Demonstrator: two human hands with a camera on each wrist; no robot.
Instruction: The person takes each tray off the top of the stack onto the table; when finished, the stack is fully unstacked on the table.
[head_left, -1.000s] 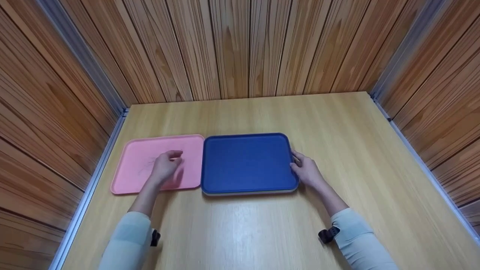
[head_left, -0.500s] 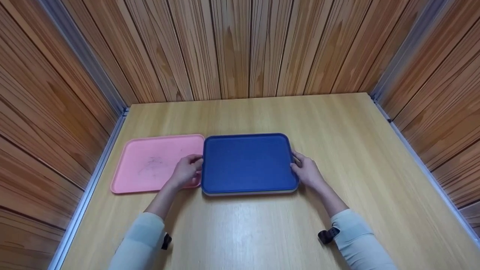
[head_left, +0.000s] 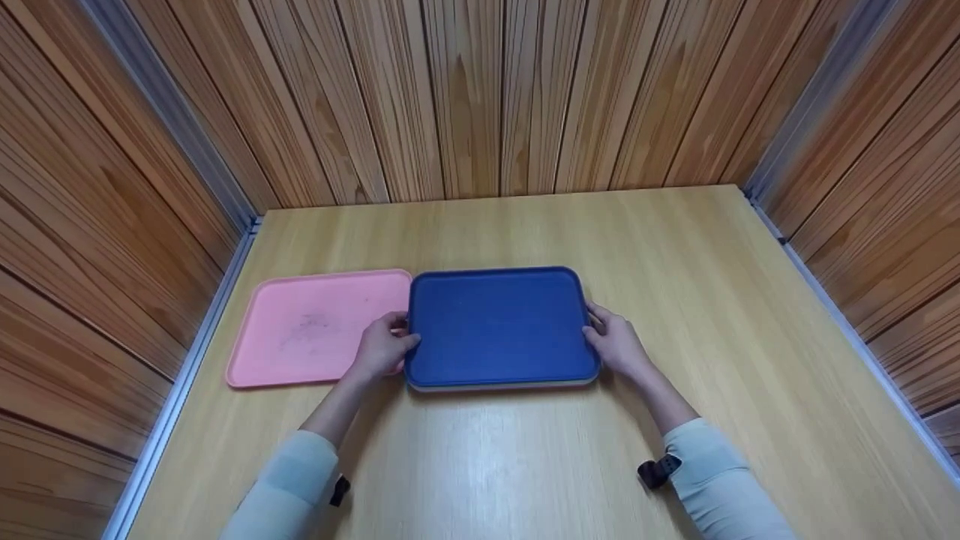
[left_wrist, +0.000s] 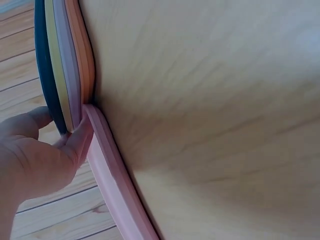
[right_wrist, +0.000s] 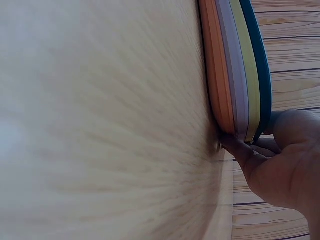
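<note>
A blue tray [head_left: 495,326] tops a stack on the table. Beneath it the left wrist view shows a yellow tray [left_wrist: 56,70], a lavender tray [left_wrist: 70,65] and an orange tray [left_wrist: 84,55] at the bottom. My left hand [head_left: 381,349] grips the stack's left edge, thumb over the blue rim and fingers against the tray edges below. At the opposite edge my right hand [head_left: 619,345] holds the stack, its thumb at the blue rim; in the right wrist view a fingertip reaches the orange tray's lower edge. A pink tray [head_left: 307,334] lies flat, right beside the stack's left side.
The wooden table [head_left: 495,465] extends around the trays. Wood-plank walls [head_left: 465,97] stand at the back and both sides, with metal strips [head_left: 180,360] along the side edges. Dark scuff marks show on the pink tray.
My left hand has moved right, from above the pink tray to the stack's left edge, and its thumb now lies over the blue rim. My right hand stays at the stack's right edge.
</note>
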